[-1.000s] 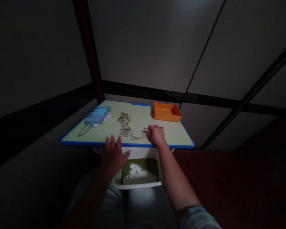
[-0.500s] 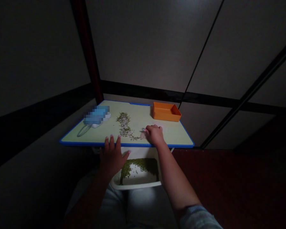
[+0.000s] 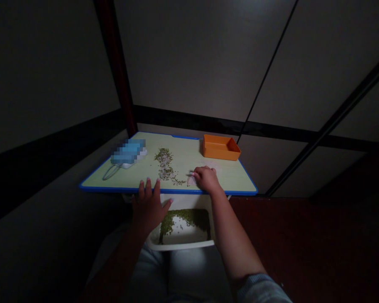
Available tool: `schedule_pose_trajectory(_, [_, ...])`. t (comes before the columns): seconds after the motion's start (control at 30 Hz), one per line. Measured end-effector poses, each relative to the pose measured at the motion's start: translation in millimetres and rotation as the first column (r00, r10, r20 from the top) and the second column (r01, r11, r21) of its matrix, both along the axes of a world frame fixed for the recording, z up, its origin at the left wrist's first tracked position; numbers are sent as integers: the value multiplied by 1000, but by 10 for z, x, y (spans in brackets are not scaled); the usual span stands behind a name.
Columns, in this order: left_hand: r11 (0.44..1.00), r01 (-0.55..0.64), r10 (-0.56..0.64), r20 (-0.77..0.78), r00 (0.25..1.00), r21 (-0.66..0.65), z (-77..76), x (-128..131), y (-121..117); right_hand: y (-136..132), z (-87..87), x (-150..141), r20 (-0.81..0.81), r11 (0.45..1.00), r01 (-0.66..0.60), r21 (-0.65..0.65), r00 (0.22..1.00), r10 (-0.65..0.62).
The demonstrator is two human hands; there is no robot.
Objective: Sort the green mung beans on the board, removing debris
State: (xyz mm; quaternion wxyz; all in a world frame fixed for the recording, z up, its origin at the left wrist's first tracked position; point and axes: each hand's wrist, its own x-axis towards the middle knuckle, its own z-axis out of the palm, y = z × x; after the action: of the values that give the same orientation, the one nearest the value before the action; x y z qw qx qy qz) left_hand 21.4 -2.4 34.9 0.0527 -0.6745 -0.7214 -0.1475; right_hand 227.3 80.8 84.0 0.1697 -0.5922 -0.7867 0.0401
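Note:
My left hand [image 3: 149, 208] rests with fingers spread at the front edge of the pale yellow table [image 3: 189, 155]. Its thumb reaches over the rim of a white bin [image 3: 183, 246], which holds small green grains [image 3: 192, 216]. On the table my right hand [image 3: 207, 179] is curled, palm down. A pale pinkish, partly see-through thing [image 3: 192, 181] shows beneath its fingers, too unclear to name. To the left of that hand lies a strip of small green and whitish grains [image 3: 165, 164], trailing towards the pale thing.
An orange open box [image 3: 221, 149] stands at the table's back right. At the left lies a blurred blue item [image 3: 129, 151] with a looped cord [image 3: 111, 171]. The blue table rim [image 3: 113, 190] is close above the bin. Panelled walls enclose the back and left.
My right hand has shifted slightly to the right, away from the grains, with the pale thing still under its fingers. My left hand has stayed in place.

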Motion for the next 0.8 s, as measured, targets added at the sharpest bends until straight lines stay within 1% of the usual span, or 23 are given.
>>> schedule_pose_trajectory(0.27, [1000, 6, -6, -10, 1000, 21, -2, -4, 2, -39, 18, -18, -66, 993, -114, -24, 992, 112])
schedule_pose_trajectory(0.33, [1000, 9, -9, -7, 1000, 18, -1, -7, 2, -46, 33, -10, -65, 995, -94, -33, 994, 91])
schedule_pose_trajectory(0.47, [1000, 2, -2, 4, 1000, 6, 7, 0, -1, -50, 48, -9, -26, 1000, 1, -22, 1000, -2])
schedule_pose_trajectory(0.53, [1000, 0, 0, 3, 1000, 3, 19, 7, -6, -51, 43, -16, -18, 1000, 4, -16, 1000, -4])
schedule_pose_trajectory(0.73, [1000, -8, 8, 0, 1000, -23, 46, 12, -18, -51, 18, -18, -80, 992, -126, -17, 989, 124])
schedule_pose_trajectory(0.8, [1000, -8, 8, 1, 1000, -19, 34, 6, -12, -47, 16, -10, -94, 993, -122, -5, 988, 121])
